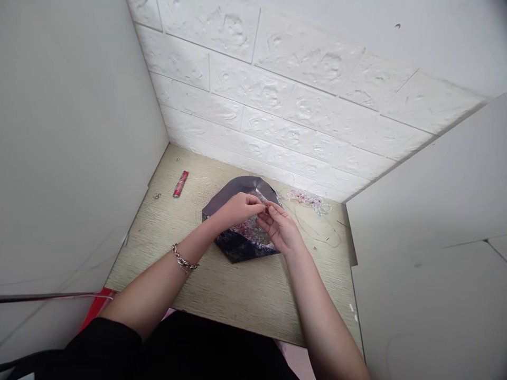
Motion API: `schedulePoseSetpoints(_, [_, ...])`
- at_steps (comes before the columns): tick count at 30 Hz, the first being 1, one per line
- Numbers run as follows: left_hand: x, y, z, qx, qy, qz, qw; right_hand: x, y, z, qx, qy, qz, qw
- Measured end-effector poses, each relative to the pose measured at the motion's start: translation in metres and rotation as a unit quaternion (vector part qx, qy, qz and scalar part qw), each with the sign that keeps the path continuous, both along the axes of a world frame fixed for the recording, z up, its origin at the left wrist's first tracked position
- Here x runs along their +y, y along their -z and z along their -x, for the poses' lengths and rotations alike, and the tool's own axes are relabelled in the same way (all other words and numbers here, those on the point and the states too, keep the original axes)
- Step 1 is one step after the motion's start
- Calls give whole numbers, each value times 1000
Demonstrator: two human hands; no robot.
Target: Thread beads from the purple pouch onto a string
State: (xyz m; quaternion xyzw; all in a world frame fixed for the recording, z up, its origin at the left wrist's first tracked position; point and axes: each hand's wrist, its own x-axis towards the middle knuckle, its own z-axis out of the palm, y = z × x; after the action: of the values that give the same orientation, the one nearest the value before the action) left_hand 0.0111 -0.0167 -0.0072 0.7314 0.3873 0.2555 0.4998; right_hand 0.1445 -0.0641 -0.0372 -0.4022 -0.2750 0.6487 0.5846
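My left hand (237, 208) and my right hand (279, 228) meet over a dark angular tray (233, 248) on a pale wooden table (245, 295). The tray holds a heap of small pink and clear beads (249, 230). Both hands pinch their fingertips together at one spot above the beads, on something too small to name. A chain bracelet (182, 259) circles my left wrist.
A red tube (180, 183) lies at the back left of the table, a small metal bit (157, 196) beside it. A beaded strand (307, 199) and thin thread (317, 229) lie behind and right of the tray. White panels wall in three sides.
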Motion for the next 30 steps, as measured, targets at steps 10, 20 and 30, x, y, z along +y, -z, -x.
schedulePoseSetpoints(10, [0,1,-1,-15,-6,1,1000,0,-2,2,-9,10,-3,1000])
schedulePoseSetpoints(20, [-1,-2,-1,-11,-17,4,1000,0,-2,2,-11,17,-3,1000])
schedulePoseSetpoints(30, [-2,-3,0,-16,-11,13,1000,-1,-1,3,-34,19,-8,999])
